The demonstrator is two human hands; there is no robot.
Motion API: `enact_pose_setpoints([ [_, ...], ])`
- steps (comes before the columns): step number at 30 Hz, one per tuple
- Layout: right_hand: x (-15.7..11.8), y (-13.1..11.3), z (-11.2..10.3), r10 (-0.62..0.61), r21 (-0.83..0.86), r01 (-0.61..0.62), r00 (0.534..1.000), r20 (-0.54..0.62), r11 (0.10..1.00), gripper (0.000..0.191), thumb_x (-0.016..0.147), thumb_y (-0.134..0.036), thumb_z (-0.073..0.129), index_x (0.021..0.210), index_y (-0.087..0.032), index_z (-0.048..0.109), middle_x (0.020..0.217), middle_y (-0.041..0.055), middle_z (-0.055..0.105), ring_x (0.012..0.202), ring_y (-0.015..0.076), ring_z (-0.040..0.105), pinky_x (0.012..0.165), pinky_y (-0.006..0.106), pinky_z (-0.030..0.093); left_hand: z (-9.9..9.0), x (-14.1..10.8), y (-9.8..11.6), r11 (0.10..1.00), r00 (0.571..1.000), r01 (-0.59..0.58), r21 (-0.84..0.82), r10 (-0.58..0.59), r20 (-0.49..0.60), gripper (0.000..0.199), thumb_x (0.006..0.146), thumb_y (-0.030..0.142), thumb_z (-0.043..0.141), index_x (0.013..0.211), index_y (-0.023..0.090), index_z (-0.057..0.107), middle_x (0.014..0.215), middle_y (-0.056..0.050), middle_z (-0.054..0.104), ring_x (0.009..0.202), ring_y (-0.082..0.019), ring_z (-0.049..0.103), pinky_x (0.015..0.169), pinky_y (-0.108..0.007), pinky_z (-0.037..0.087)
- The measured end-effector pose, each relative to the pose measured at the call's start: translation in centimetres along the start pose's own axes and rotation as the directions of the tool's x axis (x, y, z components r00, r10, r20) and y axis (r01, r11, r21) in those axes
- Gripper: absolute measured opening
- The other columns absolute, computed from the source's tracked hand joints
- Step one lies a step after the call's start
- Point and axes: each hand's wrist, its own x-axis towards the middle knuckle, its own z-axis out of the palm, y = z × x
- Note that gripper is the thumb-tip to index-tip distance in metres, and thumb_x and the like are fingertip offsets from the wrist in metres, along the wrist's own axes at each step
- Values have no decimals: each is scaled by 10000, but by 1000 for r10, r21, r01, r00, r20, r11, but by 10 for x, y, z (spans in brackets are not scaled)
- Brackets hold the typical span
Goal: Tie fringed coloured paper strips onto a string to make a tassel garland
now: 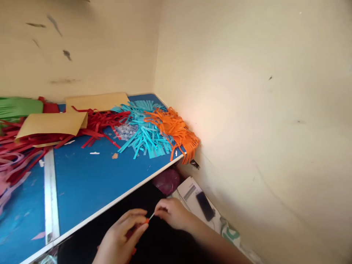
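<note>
My left hand (pixel 125 234), in front of the dark clothing over my lap, is closed on a small piece of orange paper (pixel 147 220); most of that piece is hidden in my palm. A thin white strip (pixel 151 216) runs from the orange paper to my right hand (pixel 172 212), which pinches its other end between thumb and finger. Whether the strip is a stick, string or tape is too small to tell. Both hands are below the front edge of the blue table (pixel 90 179), apart from it.
Fringed paper lies on the table: orange (pixel 176 128), turquoise (pixel 151 135), red (pixel 96 123) and green (pixel 20 106). Tan folded card (pixel 52 124) rests on the red strips. A metal ruler-like strip (pixel 51 190) crosses the left side. A phone (pixel 205 206) lies on a white box (pixel 188 190) by the wall.
</note>
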Motion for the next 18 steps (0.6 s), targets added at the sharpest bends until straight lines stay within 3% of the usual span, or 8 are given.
enact_pose_setpoints([
  [2,-1,-15,-12,-6,106,1,999,42,994,59,824,-204,690,832,-197,749,726,-14,689,667,119,588,651,218,400,13,11,9,994,982,102,-37,-95,161,384,823,586,568,775,233,712,763,-43,728,528,-150,608,480,-220,476],
  [4,-2,-17,-30,45,306,-94,986,161,947,162,767,-309,751,876,-190,766,635,-23,651,578,109,545,590,222,376,15,19,10,984,961,165,-61,-147,233,396,833,586,553,763,217,681,603,-7,647,492,-139,550,477,-215,431],
  [7,-6,-6,-57,124,639,-313,938,324,702,467,643,-527,817,915,-151,762,518,-40,589,453,89,482,488,210,309,7,24,7,977,968,188,-98,-167,186,426,795,609,595,693,202,665,588,-8,616,562,-150,555,557,-226,445],
  [9,-6,-4,-66,166,712,-297,954,250,637,465,601,-534,845,820,-135,751,510,-34,597,446,81,492,485,206,303,4,25,9,967,971,202,-154,-178,160,450,760,638,622,661,201,669,645,-33,652,624,-170,581,594,-240,464],
  [13,2,-24,-55,67,715,-208,973,221,667,312,636,-404,866,758,-147,736,625,-9,678,568,96,593,582,210,404,9,21,25,915,935,286,-284,-201,292,436,739,639,660,751,204,688,727,-52,700,558,-150,568,493,-227,404],
  [15,8,-30,-52,33,805,-189,978,207,562,285,630,-356,880,746,-140,734,603,-6,672,524,86,568,531,197,396,8,20,25,889,916,332,-315,-224,333,456,733,649,666,771,195,674,645,-28,668,484,-123,524,455,-213,349],
  [18,11,-19,-70,67,938,-102,994,85,330,298,602,-353,901,646,-145,692,453,-50,557,354,27,344,376,162,226,-1,22,3,888,943,319,-332,-263,204,512,709,692,662,724,180,651,564,3,604,494,-112,498,505,-217,375],
])
